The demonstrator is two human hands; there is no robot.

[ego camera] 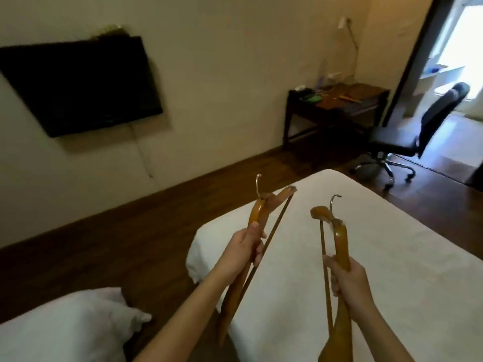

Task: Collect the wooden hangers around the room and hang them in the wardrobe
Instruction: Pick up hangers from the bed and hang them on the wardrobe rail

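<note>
My left hand (244, 250) grips a wooden hanger (257, 214) by one arm, its metal hook pointing up and away over the bed's corner. My right hand (349, 279) grips a second wooden hanger (341, 237) the same way, hook up, above the white bed. Both hangers are honey-brown with a thin crossbar. On the desk at the far right lies a light wooden piece (426, 97) that may be another hanger; it is too blurred to tell. No wardrobe is in view.
A white bed (392, 257) fills the lower right, with a pillow (65, 327) at lower left. A dark TV (78, 87) hangs on the wall. A dark desk (337, 105) and a black office chair (423, 134) stand by an open doorway (460, 61). The floor is dark wood.
</note>
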